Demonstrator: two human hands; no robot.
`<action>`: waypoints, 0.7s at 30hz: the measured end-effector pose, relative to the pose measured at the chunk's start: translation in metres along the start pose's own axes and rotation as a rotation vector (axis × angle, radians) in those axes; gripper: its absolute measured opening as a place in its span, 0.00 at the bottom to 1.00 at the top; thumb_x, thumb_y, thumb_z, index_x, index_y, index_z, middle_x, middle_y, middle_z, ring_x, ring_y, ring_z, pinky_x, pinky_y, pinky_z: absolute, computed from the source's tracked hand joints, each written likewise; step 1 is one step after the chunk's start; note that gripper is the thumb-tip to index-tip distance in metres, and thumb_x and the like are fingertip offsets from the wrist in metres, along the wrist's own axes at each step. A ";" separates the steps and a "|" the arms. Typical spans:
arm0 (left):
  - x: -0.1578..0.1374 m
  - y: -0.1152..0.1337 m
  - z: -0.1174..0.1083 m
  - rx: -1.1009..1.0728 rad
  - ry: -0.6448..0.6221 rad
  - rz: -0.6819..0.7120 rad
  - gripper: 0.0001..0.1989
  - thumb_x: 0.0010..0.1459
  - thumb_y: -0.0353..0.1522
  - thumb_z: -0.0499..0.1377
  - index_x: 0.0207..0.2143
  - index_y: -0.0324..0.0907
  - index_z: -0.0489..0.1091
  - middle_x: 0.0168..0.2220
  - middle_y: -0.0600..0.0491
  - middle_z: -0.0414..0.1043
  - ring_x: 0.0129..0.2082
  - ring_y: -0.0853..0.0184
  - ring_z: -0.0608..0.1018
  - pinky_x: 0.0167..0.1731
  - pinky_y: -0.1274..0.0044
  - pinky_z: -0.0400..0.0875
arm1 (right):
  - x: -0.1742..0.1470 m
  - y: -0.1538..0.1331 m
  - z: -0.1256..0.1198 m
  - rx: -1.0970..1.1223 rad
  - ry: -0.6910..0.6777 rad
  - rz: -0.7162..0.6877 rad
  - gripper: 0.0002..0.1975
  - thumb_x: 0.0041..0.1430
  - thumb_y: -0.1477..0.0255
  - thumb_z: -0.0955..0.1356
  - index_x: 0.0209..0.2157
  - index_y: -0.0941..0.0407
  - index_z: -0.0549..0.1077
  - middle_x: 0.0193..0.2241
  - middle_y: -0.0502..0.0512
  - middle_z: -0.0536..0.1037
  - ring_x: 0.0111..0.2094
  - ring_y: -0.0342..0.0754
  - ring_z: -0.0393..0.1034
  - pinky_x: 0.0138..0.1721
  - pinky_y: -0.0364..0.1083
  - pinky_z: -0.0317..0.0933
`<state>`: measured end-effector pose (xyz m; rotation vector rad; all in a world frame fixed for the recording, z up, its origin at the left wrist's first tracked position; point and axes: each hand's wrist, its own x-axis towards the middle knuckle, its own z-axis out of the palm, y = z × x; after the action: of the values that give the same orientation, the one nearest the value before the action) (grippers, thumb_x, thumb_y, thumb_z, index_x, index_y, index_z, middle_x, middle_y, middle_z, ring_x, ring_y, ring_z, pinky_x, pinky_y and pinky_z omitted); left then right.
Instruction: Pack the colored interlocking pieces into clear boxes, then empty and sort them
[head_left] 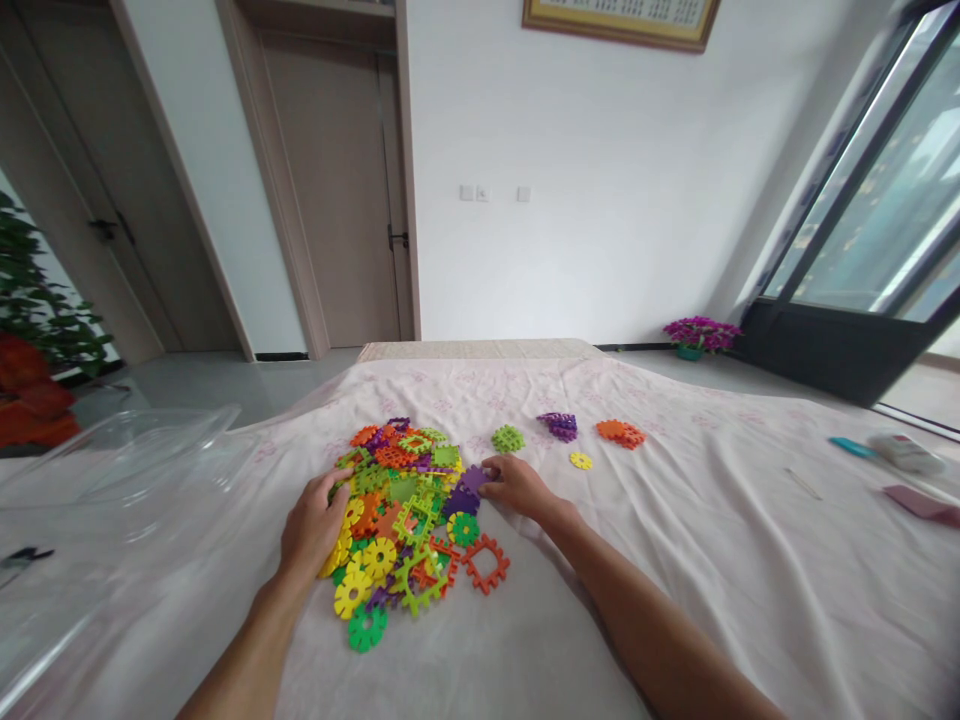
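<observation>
A heap of plastic interlocking toy pieces (pixel 403 490) in green, yellow, orange and purple lies on the cloth in front of me. My left hand (pixel 313 520) rests at the heap's left side, thumb and fingers somewhat apart, its fingertips against the pieces and partly hidden. At the right side, my right hand (pixel 516 485) pinches a purple square piece (pixel 472 480) by its edge. Yellow flower-shaped discs (pixel 352 594) and a green disc (pixel 367 628) lie at the near edge. An orange square frame (pixel 486 564) sits near right.
Beyond my right hand lie separate groups: green pieces (pixel 508 438), purple pieces (pixel 559 427), orange pieces (pixel 621 433) and one yellow disc (pixel 580 461). A clear plastic container (pixel 112 470) stands left. Far right are a white object (pixel 906 452) and a pinkish one (pixel 922 503) on the tablecloth (pixel 720 540).
</observation>
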<state>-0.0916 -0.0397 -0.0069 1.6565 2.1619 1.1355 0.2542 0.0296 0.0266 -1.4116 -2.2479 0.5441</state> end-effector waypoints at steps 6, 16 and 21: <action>0.001 -0.002 0.001 0.006 0.016 0.025 0.20 0.60 0.40 0.49 0.50 0.46 0.72 0.55 0.50 0.72 0.56 0.60 0.73 0.57 0.71 0.64 | 0.002 0.004 -0.003 0.188 -0.002 0.130 0.14 0.41 0.69 0.74 0.33 0.56 0.75 0.24 0.46 0.74 0.27 0.43 0.65 0.26 0.40 0.52; 0.001 -0.003 0.002 0.012 0.008 0.014 0.20 0.61 0.40 0.49 0.51 0.47 0.71 0.56 0.50 0.71 0.56 0.59 0.72 0.58 0.70 0.64 | 0.007 0.053 -0.028 0.662 0.583 0.311 0.13 0.49 0.62 0.69 0.32 0.56 0.71 0.23 0.51 0.76 0.24 0.45 0.70 0.23 0.42 0.64; 0.002 -0.006 0.003 0.010 0.007 0.005 0.19 0.61 0.40 0.49 0.51 0.48 0.71 0.56 0.51 0.70 0.57 0.60 0.72 0.58 0.71 0.63 | 0.006 0.082 -0.039 0.804 0.736 0.419 0.13 0.47 0.63 0.71 0.32 0.56 0.71 0.23 0.51 0.75 0.24 0.45 0.71 0.29 0.44 0.70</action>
<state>-0.0949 -0.0368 -0.0124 1.6652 2.1726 1.1356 0.3339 0.0718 0.0160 -1.3170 -0.9833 0.7759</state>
